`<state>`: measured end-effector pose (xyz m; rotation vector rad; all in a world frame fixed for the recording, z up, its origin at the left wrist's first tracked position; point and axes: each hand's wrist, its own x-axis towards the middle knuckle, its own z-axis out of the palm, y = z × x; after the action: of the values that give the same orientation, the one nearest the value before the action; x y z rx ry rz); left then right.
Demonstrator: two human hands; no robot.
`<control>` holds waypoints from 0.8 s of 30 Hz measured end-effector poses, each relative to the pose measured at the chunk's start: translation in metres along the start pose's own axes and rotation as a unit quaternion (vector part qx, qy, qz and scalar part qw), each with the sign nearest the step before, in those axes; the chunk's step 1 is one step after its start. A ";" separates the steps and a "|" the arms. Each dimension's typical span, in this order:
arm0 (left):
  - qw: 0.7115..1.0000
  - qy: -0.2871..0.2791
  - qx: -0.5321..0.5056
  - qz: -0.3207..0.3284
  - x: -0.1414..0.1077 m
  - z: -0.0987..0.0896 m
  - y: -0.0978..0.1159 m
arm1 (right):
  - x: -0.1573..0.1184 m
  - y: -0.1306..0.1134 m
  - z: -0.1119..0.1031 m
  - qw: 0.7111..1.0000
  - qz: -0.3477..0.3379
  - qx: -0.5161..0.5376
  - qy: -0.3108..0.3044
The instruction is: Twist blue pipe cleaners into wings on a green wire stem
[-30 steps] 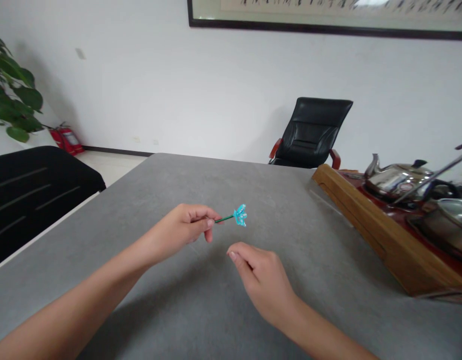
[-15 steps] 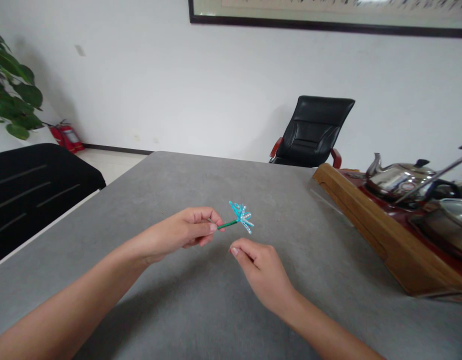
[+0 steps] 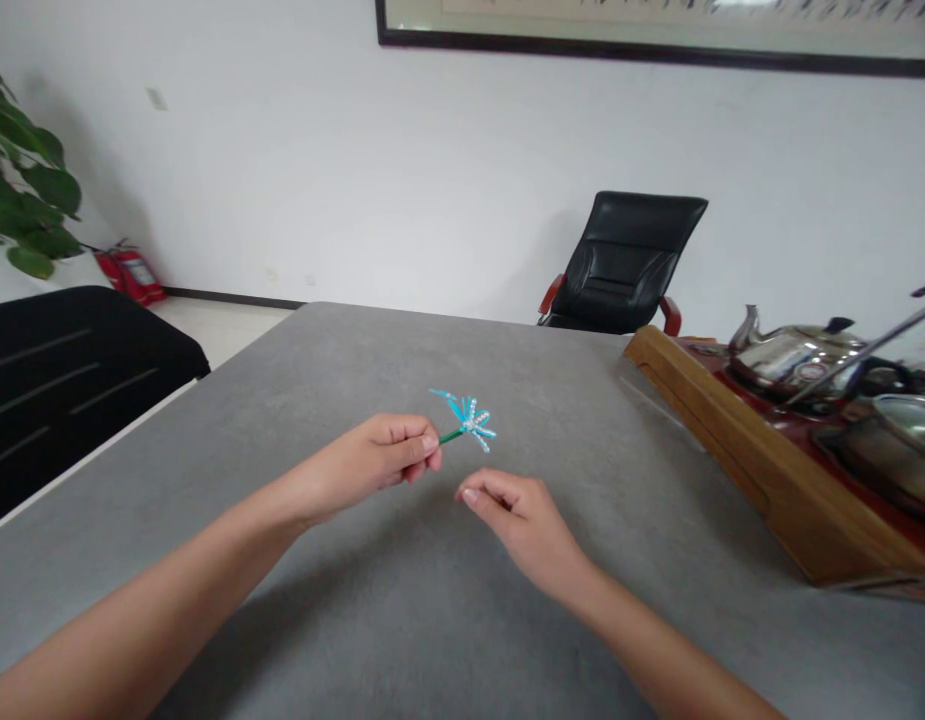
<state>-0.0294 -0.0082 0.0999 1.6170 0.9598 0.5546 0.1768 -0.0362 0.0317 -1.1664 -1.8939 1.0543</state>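
Note:
A small blue beaded flower (image 3: 473, 420) on a green stem is held above the grey table (image 3: 342, 350). My left hand (image 3: 398, 450) pinches the stem between thumb and fingers, and the petals point to the right and away from me. Just below and to the right of the flower is my right hand (image 3: 511, 505), apart from it. Its fingers are curled, with thumb and forefinger pressed together; whether anything small is between them cannot be made out.
At the right stands a brown wooden tea tray (image 3: 739, 470) with a steel kettle (image 3: 799, 355) and a metal pot (image 3: 897, 440). Beyond the table is a black chair (image 3: 634, 260). Black furniture (image 3: 79, 390) stands at the left, near a plant (image 3: 27, 190) and red extinguishers (image 3: 130, 273).
The flower has turned in my left hand and shifted slightly left and up, with one petal now stretching out to the left. My right hand has risen slightly.

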 end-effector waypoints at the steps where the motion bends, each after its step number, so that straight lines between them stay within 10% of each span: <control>1: 1.000 0.016 0.014 0.009 0.000 0.001 0.000 | 0.000 0.001 -0.003 1.000 -0.001 0.012 -0.006; 11: 0.977 0.205 0.048 0.040 0.010 -0.010 -0.005 | -0.048 0.007 -0.055 0.994 0.104 -0.021 -0.022; 24: 0.970 0.235 -0.029 0.045 0.004 -0.021 0.002 | -0.132 0.093 -0.151 0.903 0.222 -0.352 0.103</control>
<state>-0.0430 0.0071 0.1065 1.5089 1.2049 1.0512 0.3894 -0.0885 0.0014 -2.1045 -1.9308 0.3992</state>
